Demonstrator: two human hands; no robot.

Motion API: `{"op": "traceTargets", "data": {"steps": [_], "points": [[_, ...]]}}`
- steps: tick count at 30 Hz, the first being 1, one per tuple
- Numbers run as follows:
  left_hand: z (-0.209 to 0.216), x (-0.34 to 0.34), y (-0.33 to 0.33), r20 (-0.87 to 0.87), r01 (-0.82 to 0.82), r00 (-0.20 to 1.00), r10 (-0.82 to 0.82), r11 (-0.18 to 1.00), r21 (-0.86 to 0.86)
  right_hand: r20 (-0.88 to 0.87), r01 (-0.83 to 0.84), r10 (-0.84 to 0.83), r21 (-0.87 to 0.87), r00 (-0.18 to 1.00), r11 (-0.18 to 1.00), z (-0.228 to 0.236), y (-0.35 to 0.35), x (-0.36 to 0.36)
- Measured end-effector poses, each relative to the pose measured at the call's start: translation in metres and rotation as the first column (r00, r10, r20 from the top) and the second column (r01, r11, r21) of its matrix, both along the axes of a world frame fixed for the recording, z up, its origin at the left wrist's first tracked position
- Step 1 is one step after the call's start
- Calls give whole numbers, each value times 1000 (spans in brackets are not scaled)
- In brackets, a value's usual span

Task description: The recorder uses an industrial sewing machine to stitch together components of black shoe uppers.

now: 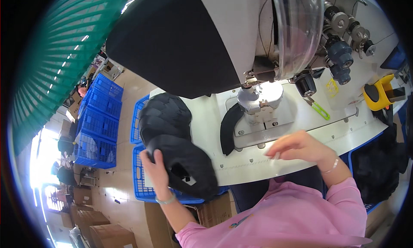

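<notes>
At the table's left edge, my left hand [157,172] grips a soft black fabric piece [193,162], thick and curved, with a hole near its lower middle. Behind it, a pile of overlapping black fabric pieces [165,114] rests on the same edge. My right hand [301,149] hovers over the front of the table, fingers loosely bent and nothing visible in them. A black curved strip [231,130] lies flat left of the sewing machine's lit metal bed [260,104]. The dark machine head [176,46] looms above, and hides part of the tabletop.
Green-handled thread snips [319,109] lie right of the machine bed. A yellow holder [380,93] stands farther right. Blue crates [138,175] sit below the table's left edge; black material [374,166] fills a bin at right. A green slatted cover [64,50] hangs upper left.
</notes>
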State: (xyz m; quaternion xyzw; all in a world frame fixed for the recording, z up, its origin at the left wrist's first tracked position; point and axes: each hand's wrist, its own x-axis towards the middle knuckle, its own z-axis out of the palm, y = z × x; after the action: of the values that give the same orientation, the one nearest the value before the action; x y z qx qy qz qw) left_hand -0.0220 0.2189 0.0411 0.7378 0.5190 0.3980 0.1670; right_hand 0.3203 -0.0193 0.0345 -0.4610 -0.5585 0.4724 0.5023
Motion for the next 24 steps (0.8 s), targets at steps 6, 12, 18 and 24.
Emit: {"op": "traceTargets", "data": {"steps": [6,12,18,24], "points": [[-30,-37,128,16,-119,992,121,924,364,278,613,-550,-257,787,747,-11,-110,95],[-24,-4,162,65,-93,995,70,853,513,779,980,-597,187,-190,-67,-14,-245,205],[-28,-24,170,-57,-14,998,41,915,403,729,764,-246,561,-638,-319,-53,-292,295],[6,-7,106,-325,72,937,128,840,539,925,917,-100,341,-367,-207,-67,-276,310]]}}
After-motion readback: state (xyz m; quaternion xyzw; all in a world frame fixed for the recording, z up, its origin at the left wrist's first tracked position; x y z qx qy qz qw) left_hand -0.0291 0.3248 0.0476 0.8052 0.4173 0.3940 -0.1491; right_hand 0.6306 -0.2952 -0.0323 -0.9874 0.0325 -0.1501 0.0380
